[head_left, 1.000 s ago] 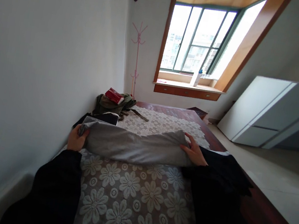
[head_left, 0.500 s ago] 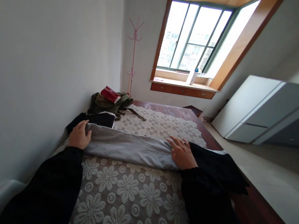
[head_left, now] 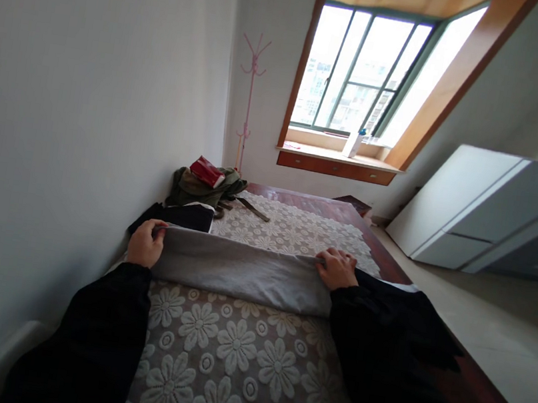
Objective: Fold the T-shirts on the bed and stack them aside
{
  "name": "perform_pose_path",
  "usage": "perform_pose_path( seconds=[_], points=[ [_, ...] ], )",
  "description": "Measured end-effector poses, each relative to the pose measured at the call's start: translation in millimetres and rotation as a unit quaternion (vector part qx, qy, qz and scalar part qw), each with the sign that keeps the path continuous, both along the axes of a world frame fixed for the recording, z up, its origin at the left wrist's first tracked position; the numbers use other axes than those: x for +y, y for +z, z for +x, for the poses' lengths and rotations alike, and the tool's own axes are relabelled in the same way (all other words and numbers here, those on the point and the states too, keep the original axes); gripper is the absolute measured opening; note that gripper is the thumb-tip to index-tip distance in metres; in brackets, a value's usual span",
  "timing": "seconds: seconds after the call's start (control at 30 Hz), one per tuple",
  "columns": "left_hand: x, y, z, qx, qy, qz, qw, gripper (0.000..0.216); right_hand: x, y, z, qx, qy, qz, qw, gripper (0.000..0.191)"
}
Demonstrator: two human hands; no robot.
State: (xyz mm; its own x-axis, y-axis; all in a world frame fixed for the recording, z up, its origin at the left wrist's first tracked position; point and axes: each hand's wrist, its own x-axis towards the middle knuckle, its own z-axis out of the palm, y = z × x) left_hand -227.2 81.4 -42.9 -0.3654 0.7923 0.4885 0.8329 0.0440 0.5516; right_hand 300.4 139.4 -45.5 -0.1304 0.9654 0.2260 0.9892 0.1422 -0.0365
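Note:
A long folded strip of grey cloth [head_left: 243, 270] lies across the table in front of me; its kind of garment cannot be made out. My left hand [head_left: 147, 242] pinches its far left corner between thumb and fingers. At the far right part of the same edge, my right hand [head_left: 337, 268] has its fingers closed on the cloth. The far edge is lifted slightly. Black cloth [head_left: 404, 309] with a white edge sticks out to the right, beyond my right hand. Another black and white cloth piece [head_left: 188, 216] shows behind my left hand.
A lace flower tablecloth [head_left: 230, 357] covers the dark red wooden table [head_left: 488, 389]. Against the left wall sit a green backpack [head_left: 185, 187] and a red packet [head_left: 207, 171]. A pink coat stand [head_left: 249, 97] rises behind. A white fridge [head_left: 464, 210] stands at right.
Both hands went from resting with loose fingers on the grey cloth to gripping its far edge, which now rises a little. The view has shifted slightly.

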Motion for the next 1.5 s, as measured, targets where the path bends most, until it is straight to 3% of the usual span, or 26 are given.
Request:
perform_pose_path(
  seconds=[0.13,0.27,0.37,0.47,0.57,0.67,0.73,0.8,0.87,0.93,1.0,1.1,1.23,1.4,1.5],
  points=[
    [-34.5,21.9,0.2,-0.026,-0.030,-0.045,0.998,0.022,-32.3,23.1,16.2,0.127,0.090,0.060,0.986,0.017],
    [-89.9,35.4,-8.2,-0.026,-0.041,-0.042,0.998,0.026,-87.6,45.5,40.8,0.176,0.193,-0.050,0.964,0.020],
    [-127.1,33.5,-24.2,-0.029,-0.031,-0.061,0.997,0.033,-131.4,48.8,59.3,0.191,0.197,-0.125,0.954,0.024],
    [-150.6,25.5,-43.1,-0.005,-0.038,-0.178,0.983,0.027,-166.2,45.1,74.3,0.202,0.197,-0.215,0.935,0.030],
    [-156.7,19.0,-52.6,0.015,-0.104,-0.322,0.941,0.022,-180.8,46.7,77.8,0.221,0.190,-0.322,0.901,0.035],
    [-136.0,17.7,-44.9,0.010,-0.189,-0.354,0.916,0.028,-159.5,53.7,61.9,0.214,0.201,-0.348,0.890,0.042],
    [-105.0,19.0,-32.1,0.020,-0.206,-0.318,0.925,0.035,-124.6,55.2,43.3,0.175,0.200,-0.265,0.927,0.043],
    [-65.6,19.6,-18.3,0.047,-0.158,-0.252,0.954,0.040,-81.9,50.6,24.6,0.081,0.158,-0.156,0.972,0.037],
    [-26.6,17.5,-9.3,0.060,-0.087,-0.199,0.974,0.048,-42.5,40.2,11.1,-0.011,0.044,-0.075,0.996,0.030],
    [4.0,12.5,-8.2,0.055,-0.033,-0.198,0.978,0.054,-14.3,27.4,5.0,-0.041,-0.005,-0.063,0.997,0.025],
    [23.1,5.9,-14.2,0.044,0.007,-0.210,0.977,0.054,1.0,15.7,5.9,-0.041,-0.011,-0.073,0.996,0.022],
    [34.7,-2.7,-27.4,0.028,0.036,-0.207,0.977,0.041,7.7,4.0,14.4,-0.028,-0.007,-0.073,0.997,0.017],
    [38.1,-8.0,-35.1,-0.016,0.022,-0.182,0.983,0.025,7.9,-2.1,25.8,0.004,0.018,-0.069,0.997,0.017],
    [32.7,-4.2,-27.3,-0.084,0.002,-0.096,0.992,0.028,10.2,-7.4,33.8,0.045,0.016,-0.076,0.996,0.042],
    [21.2,1.9,-21.5,-0.131,-0.024,-0.044,0.990,0.031,13.2,-12.5,34.1,0.051,-0.027,-0.080,0.995,0.041]
  ],
)
